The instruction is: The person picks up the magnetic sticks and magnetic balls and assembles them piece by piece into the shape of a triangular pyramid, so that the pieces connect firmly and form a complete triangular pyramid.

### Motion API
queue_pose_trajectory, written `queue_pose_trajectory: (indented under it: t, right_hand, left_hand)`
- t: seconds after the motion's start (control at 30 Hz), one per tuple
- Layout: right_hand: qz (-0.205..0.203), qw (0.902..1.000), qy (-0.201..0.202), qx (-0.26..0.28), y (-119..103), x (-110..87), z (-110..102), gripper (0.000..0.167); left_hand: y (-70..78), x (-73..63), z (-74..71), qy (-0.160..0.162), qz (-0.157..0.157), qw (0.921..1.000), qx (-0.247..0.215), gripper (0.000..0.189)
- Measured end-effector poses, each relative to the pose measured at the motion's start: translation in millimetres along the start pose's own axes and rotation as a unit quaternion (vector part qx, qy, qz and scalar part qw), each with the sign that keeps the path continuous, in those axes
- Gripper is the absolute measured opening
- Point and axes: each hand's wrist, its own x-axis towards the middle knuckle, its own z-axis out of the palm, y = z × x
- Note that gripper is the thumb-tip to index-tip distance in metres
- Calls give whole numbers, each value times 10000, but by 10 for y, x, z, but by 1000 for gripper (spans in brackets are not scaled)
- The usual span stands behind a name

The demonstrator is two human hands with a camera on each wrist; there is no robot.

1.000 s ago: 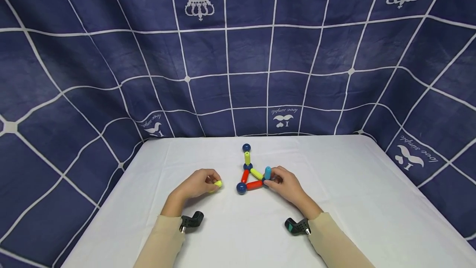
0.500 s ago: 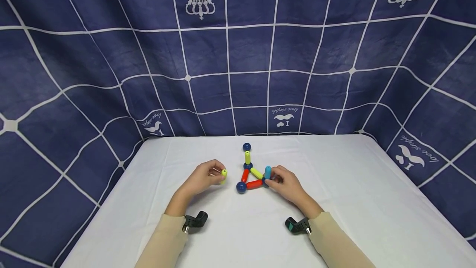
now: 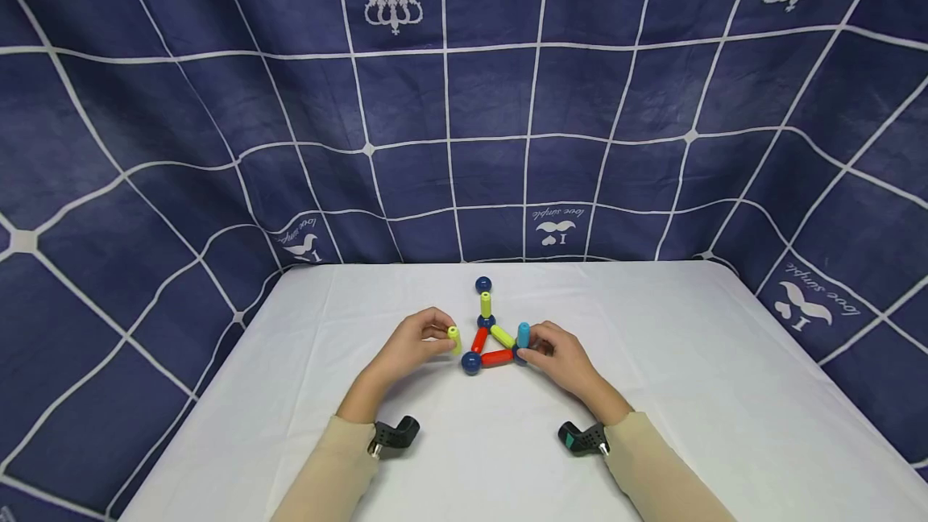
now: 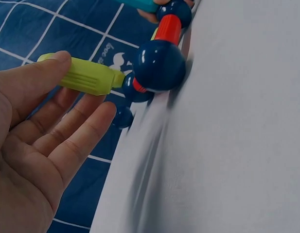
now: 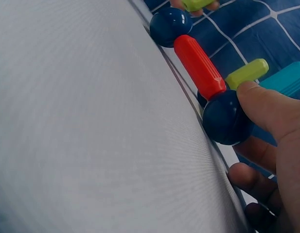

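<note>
My left hand pinches a yellow-green rod between thumb and fingers, held upright just left of the near dark blue ball. My right hand grips the right-hand blue ball, thumb on its side, with a light blue rod standing up from it. Two red rods and a yellow-green rod join three balls into a flat triangle on the table. From the far ball of the triangle rises another yellow-green rod.
A loose-looking blue ball sits behind the triangle, near the back of the white-covered table. A dark blue curtain with white lines stands behind and at both sides. Each wrist wears a black camera.
My left hand has moved right, up to the near ball, tipping the yellow-green rod from lying to upright. My right hand keeps its grip in the same place.
</note>
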Motion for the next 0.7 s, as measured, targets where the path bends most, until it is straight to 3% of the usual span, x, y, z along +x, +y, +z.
queue_pose_trajectory:
  t: [0.37,0.7]
  right_hand:
    - [-45,10000,-24,17,-10,-2,-6,19]
    - [-132,9999,-27,-10,-11,-9,-5,19]
  left_hand:
    - [50,3,131,268,150,9992,-242,24]
    - [39,9,203,169,100,9994,-275,23]
